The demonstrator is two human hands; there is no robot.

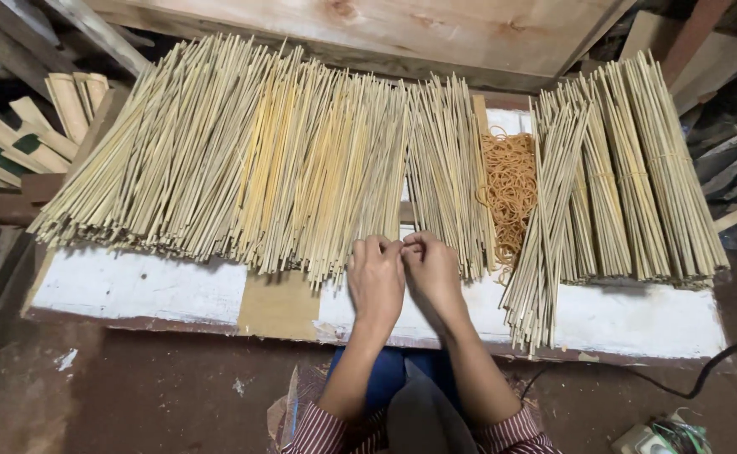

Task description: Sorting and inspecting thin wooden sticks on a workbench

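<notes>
Left hand [377,277] and right hand [431,273] pressed side by side, knuckles up, fingers curled in and tips meeting at the near ends of the loose sticks [242,151]. Pinching something thin between them, too small and too hidden to tell whether a stick or a band.

Largest first: white-painted board [133,286] across the lap, carrying everything. Spread over most of it, fanning up and to the left, that broad heap of loose sticks, pale green to yellow. Well to the right, tied bundles [629,176] lying close together, with a looser sheaf [545,244] slanting against them. Between heap and bundles, a pile of orange rubber bands [509,185]. Off the board to the left, a few flat wooden slats [57,118]; at the lower right, a dark cable [696,387] on the floor.

Judging by the pose, a step of picking out or gathering a small count of sticks from the heap's near edge. Calls for a firm, even pinch and ends kept level.

Forearms close and nearly parallel, rising from striped cuffs, wrists straight, both hands centred just above the board's front edge.
</notes>
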